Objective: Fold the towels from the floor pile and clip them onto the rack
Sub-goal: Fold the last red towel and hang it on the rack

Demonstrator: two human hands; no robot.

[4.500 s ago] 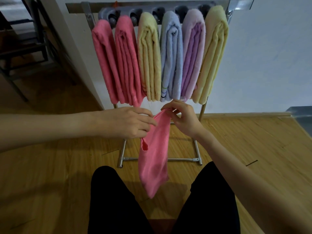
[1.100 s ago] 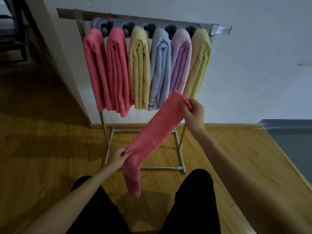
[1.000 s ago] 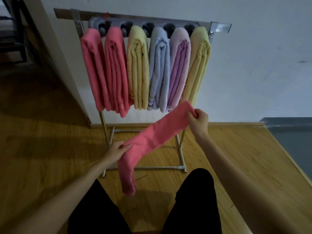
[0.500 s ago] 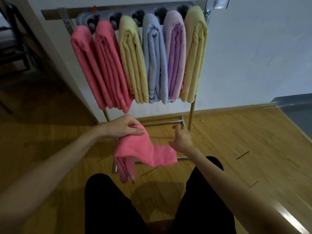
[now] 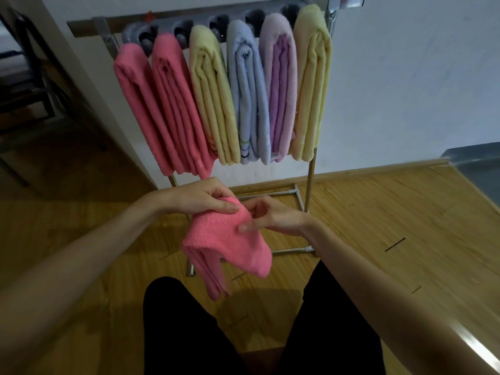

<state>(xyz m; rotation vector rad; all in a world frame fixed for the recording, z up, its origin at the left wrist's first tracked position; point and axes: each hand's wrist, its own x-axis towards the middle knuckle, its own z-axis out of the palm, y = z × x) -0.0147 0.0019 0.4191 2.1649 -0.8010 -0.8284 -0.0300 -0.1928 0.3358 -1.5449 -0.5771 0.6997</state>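
We have just doubled the pink towel (image 5: pixel 230 239) over: our left hand (image 5: pixel 200 197) grips its folded top, our right hand (image 5: pixel 270 216) pinches beside it, low before the rack (image 5: pixel 311 169). Clipping likely comes next, though six towels already hang.

Pink towel (image 5: pixel 230 239) in both hands

We had six folded towels (image 5: pixel 244 96) hanging side by side on the rack (image 5: pixel 309 185), rack against the wall (image 5: pixel 405 77), floor (image 5: pixel 392 212) below.
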